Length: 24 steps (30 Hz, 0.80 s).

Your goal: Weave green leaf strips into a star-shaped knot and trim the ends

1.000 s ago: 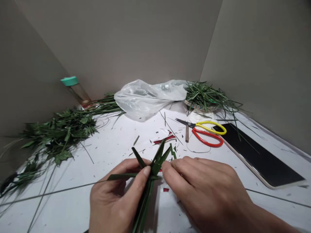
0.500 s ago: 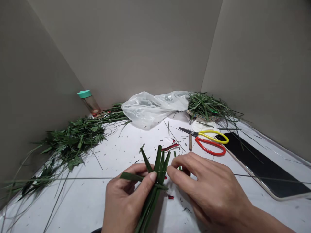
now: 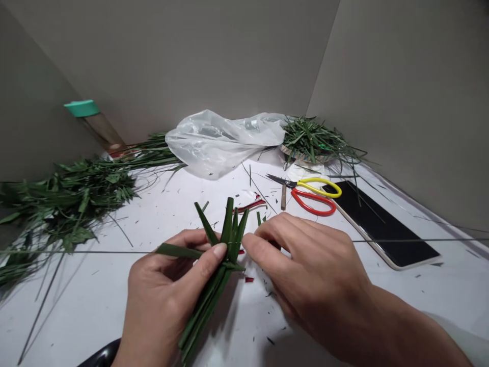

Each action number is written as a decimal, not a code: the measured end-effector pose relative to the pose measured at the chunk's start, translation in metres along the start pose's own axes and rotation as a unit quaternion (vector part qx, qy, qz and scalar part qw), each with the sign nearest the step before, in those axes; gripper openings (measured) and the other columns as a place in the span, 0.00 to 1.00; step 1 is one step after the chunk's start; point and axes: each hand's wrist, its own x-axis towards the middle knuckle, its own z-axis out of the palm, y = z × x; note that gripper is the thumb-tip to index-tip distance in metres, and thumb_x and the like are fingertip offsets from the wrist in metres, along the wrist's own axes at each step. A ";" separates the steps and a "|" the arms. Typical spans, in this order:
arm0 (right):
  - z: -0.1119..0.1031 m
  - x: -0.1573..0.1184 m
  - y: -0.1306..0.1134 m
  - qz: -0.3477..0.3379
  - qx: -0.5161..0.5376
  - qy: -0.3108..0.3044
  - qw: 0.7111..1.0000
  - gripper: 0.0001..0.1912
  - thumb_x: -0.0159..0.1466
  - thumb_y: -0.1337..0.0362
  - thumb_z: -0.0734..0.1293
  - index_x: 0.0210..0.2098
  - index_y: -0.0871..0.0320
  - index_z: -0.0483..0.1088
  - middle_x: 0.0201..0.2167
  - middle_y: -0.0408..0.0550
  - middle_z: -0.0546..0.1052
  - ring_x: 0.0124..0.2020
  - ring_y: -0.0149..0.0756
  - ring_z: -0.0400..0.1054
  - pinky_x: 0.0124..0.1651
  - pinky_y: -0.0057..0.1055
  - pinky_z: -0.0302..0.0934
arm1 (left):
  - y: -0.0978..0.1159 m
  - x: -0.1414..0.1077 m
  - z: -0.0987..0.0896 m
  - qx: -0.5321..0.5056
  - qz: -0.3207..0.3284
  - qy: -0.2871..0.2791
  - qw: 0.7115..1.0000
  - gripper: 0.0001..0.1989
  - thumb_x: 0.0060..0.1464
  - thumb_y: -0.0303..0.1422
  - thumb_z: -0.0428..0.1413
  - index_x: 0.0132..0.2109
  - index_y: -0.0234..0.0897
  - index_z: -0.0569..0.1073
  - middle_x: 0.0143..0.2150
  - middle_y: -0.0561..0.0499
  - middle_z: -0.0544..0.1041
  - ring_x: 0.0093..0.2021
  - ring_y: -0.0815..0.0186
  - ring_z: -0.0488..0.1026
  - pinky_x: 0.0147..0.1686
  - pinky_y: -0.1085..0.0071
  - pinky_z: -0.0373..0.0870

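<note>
At the far left, a thin strand (image 3: 114, 252) runs past leafy sprigs (image 3: 76, 199) to the left hand (image 3: 164, 290); drawn sideways, it might snag on their stems. That hand clamps a tilted bundle of green leaf blades (image 3: 208, 295) between thumb and fingers, above the tabletop (image 3: 110, 300); should the pinch slacken, the blades could slip out of line and their fanned tips splay. Just beside the tips, the right hand (image 3: 305, 265) has curled fingers; whether they grip anything is hidden, but a hard tug there could split a narrow blade. Beyond lie scissors (image 3: 317, 180), which a forward-swinging knuckle might nudge, and a smartphone (image 3: 401, 250).
</note>
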 end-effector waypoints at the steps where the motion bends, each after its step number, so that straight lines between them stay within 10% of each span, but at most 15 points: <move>1: 0.000 0.001 0.000 0.003 0.007 -0.005 1.000 0.10 0.61 0.77 0.61 0.28 0.57 0.69 0.24 0.41 0.67 0.25 0.34 0.54 0.27 0.34 0.43 | 0.000 0.000 0.001 -0.005 -0.015 -0.003 1.000 0.09 0.36 0.40 0.71 0.24 0.42 0.81 0.23 0.54 0.79 0.22 0.69 0.74 0.19 0.82 0.70; 11: 0.001 0.010 0.006 0.051 0.034 -0.055 0.997 0.10 0.63 0.72 0.61 0.34 0.54 0.73 0.26 0.43 0.70 0.29 0.33 0.62 0.29 0.27 0.51 | 0.001 -0.005 -0.003 -0.156 -0.194 -0.044 0.968 0.17 0.35 0.40 0.74 0.35 0.47 0.81 0.27 0.57 0.80 0.28 0.66 0.77 0.26 0.81 0.72; 24: -0.006 0.002 0.003 0.125 0.156 -0.036 0.979 0.12 0.67 0.72 0.61 0.41 0.50 0.72 0.31 0.38 0.75 0.31 0.27 0.69 0.35 0.24 0.61 | 0.000 -0.002 -0.003 -0.125 -0.185 -0.040 0.974 0.11 0.41 0.43 0.69 0.34 0.51 0.81 0.29 0.51 0.83 0.28 0.54 0.79 0.25 0.66 0.77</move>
